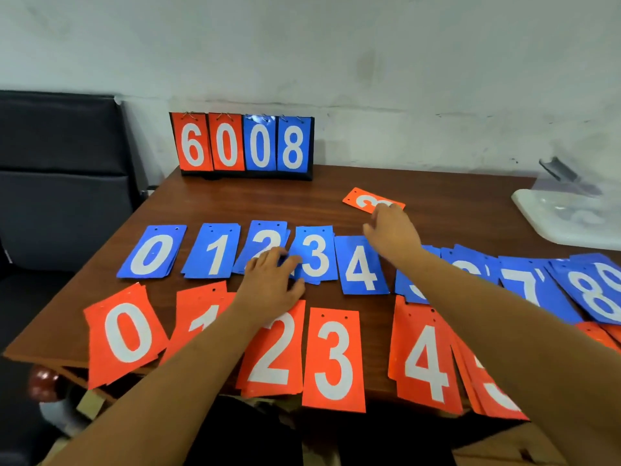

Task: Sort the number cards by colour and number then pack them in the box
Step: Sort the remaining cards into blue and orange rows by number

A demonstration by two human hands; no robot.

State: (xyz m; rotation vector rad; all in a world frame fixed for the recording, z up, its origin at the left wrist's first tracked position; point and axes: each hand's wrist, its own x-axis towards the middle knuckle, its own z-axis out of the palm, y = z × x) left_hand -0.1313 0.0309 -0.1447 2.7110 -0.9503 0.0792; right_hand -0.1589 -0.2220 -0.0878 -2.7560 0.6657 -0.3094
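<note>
Two digits half-hidden: left grip (272, 284) flat on blue 2 card (266, 235), right grip (391, 230), closure unclear, over orange card (359, 197).

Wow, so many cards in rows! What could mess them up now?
1. The orange 0 pile and orange 3 card stick out over the table's near edge. The left forearm lies across that row and might drag cards off.
2. The left hand rests on the overlapping blue 2 pile and blue 3 pile, so they could get mixed.
3. The right hand reaches the stray orange card; its arm crosses the blue row and may nudge it.
</note>
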